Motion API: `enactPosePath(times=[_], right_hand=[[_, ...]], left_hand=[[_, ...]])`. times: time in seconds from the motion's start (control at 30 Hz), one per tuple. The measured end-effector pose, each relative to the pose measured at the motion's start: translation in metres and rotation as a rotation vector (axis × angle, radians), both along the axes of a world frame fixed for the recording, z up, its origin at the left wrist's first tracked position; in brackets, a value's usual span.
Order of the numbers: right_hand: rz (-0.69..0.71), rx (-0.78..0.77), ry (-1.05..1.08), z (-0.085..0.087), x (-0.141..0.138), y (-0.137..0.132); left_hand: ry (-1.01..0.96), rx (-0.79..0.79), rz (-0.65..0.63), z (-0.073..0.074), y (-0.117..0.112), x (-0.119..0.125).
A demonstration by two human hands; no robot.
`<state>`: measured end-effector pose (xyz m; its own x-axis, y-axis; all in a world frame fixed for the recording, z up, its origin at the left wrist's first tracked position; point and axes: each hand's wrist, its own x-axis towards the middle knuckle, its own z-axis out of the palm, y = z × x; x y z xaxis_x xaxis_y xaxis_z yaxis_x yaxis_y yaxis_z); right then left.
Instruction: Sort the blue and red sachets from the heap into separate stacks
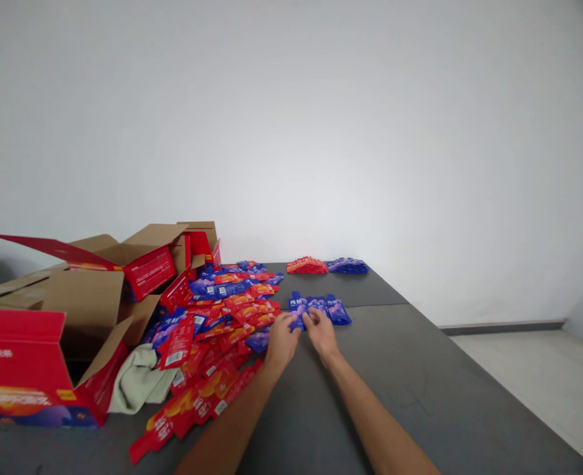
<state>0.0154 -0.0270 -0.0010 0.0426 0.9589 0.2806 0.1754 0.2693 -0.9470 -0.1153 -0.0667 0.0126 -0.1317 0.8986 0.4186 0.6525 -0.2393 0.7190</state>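
Both my hands grip one blue-purple pouch [298,305] by its lower part, just above the dark table [370,396]. My left hand [283,340] pinches its left side, and my right hand [321,330] pinches its right side with the fingers bent. Directly right of it, two more blue pouches lie overlapping in a row, the rightmost blue pouch [338,310] showing most. To the left spreads a loose heap of red pouches [222,379] mixed with blue pouches, one blue pouch [259,340] close by my left hand.
At the far end sit a neat stack of red pouches [307,265] and a stack of blue pouches [348,265]. Open red cardboard boxes [18,356] fill the left side, with a pale green cloth [142,379] beside them. A white wall [395,132] stands behind.
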Motion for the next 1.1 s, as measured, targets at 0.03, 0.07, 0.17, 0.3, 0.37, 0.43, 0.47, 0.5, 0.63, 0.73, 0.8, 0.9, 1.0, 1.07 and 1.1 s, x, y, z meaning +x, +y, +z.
enactPosePath(times=[0.03,0.07,0.17,0.3,0.37,0.43,0.47,0.5,0.63,0.73,0.8,0.9,1.0,1.07,1.1], right_hand=[[0.010,0.009,-0.075,-0.001,0.009,0.003],[0.011,0.020,-0.170,-0.002,0.018,0.005],[-0.030,0.067,-0.487,-0.005,0.044,0.011],[-0.065,0.118,-0.761,-0.005,0.075,0.018],[-0.065,0.128,-0.837,-0.005,0.087,0.023],[-0.067,0.125,-0.897,-0.007,0.096,0.030],[-0.070,0.121,-0.920,-0.008,0.100,0.033],[-0.071,0.117,-0.939,-0.010,0.103,0.037],[-0.055,0.078,-0.989,-0.022,0.108,0.048],[-0.040,0.040,-0.997,-0.031,0.109,0.054],[-0.035,0.028,-0.989,-0.036,0.109,0.057],[-0.027,0.015,-0.983,-0.042,0.110,0.060],[-0.018,0.017,-0.984,-0.044,0.110,0.061],[-0.013,0.013,-0.984,-0.045,0.109,0.061],[-0.011,0.010,-0.985,-0.045,0.109,0.061]], left_hand=[[-0.010,-0.017,-0.006,-0.001,0.006,0.006],[-0.014,-0.032,-0.015,-0.002,0.012,0.013],[-0.001,-0.055,-0.045,-0.003,0.030,0.032],[0.086,-0.054,-0.087,-0.007,0.052,0.057],[0.150,-0.053,-0.092,-0.012,0.061,0.069],[0.224,-0.061,-0.080,-0.018,0.068,0.079],[0.261,-0.069,-0.069,-0.021,0.071,0.083],[0.295,-0.078,-0.055,-0.024,0.074,0.087],[0.393,-0.105,-0.011,-0.032,0.080,0.098],[0.452,-0.087,-0.009,-0.036,0.081,0.102],[0.475,-0.075,-0.003,-0.039,0.081,0.103],[0.484,-0.068,0.001,-0.042,0.080,0.104],[0.494,-0.055,-0.017,-0.044,0.079,0.104],[0.497,-0.054,-0.021,-0.044,0.079,0.105],[0.497,-0.056,-0.020,-0.044,0.079,0.105]])
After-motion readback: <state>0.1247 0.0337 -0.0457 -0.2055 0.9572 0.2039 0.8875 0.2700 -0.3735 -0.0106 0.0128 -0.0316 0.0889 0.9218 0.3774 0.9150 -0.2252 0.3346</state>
